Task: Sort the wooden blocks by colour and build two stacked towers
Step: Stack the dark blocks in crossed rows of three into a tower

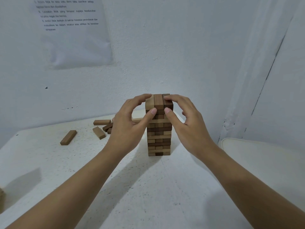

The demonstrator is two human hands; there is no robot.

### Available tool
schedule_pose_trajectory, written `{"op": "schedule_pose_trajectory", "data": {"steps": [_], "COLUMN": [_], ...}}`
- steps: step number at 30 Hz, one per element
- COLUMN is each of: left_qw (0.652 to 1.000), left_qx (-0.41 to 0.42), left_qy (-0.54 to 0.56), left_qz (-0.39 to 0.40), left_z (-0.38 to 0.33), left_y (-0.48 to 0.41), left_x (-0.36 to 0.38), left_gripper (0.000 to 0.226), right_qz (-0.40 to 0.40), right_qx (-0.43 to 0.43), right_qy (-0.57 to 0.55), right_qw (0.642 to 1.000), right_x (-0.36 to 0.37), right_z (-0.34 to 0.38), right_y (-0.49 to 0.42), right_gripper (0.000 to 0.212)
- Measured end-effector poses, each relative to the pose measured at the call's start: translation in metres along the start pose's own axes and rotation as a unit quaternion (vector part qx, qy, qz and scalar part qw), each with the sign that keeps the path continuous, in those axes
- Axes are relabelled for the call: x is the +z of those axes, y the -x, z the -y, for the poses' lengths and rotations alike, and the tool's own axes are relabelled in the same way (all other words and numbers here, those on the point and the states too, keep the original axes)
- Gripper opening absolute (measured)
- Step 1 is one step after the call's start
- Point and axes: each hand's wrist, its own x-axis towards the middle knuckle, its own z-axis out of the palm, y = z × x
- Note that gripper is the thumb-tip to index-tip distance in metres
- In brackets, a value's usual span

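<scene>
1. upright between both grips: a tall tower of light and dark brown wooden blocks (159, 134), colours mixed through the layers, standing on a white speckled table (148, 187).
2. pinching the tower's top from the left with the left hand (130, 124): forefinger curled onto the pale top block (149, 103), thumb pressed on the near face just below the top layer.
3. mirrored on the other side with the right hand (186, 123): forefinger curled over the dark top block (168, 104), thumb on the near face, close beside the left thumb.
4. between the two fingered blocks, in the same top layer: a mid-brown block (158, 101).
5. left of and behind the left grip, well apart from the tower: loose wooden blocks lying flat, with one long brown block (68, 137) alone farthest out and a small heap of blocks (99, 133) nearer, partly hidden by the hand.
6. right of the right grip: a white cushioned edge (247, 146).
7. above and left of both grips, on the white wall: a printed paper sheet (74, 33).
</scene>
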Motion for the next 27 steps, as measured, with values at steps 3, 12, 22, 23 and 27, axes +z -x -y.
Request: {"op": "schedule_pose_trajectory", "data": {"steps": [3,12,22,23,27], "left_qw": [1.000,1.000,1.000,0.999,0.992], "left_qx": [-0.003,-0.031,-0.020,-0.025,-0.065], "left_qy": [0.001,0.003,-0.012,-0.027,-0.099], "left_qz": [0.000,0.000,-0.002,0.005,0.031], "left_z": [0.000,-0.008,-0.018,-0.017,0.003], "left_y": [0.000,0.006,0.043,0.047,0.065], "left_x": [0.000,-0.008,-0.052,-0.058,-0.085], "left_gripper": [0.039,0.042,0.018,0.021,0.026], "right_qz": [0.002,-0.034,-0.089,-0.067,0.036], "right_qx": [0.001,-0.011,-0.172,-0.176,-0.148], "right_qy": [0.004,0.038,0.037,0.031,0.013], "right_qw": [1.000,0.999,0.980,0.982,0.988], "right_x": [-0.001,-0.003,0.004,0.008,0.032], "right_z": [0.000,0.006,0.038,0.041,0.049], "right_y": [0.000,0.007,0.038,0.042,0.054], "right_gripper": [0.027,0.029,0.006,0.005,0.008]}}
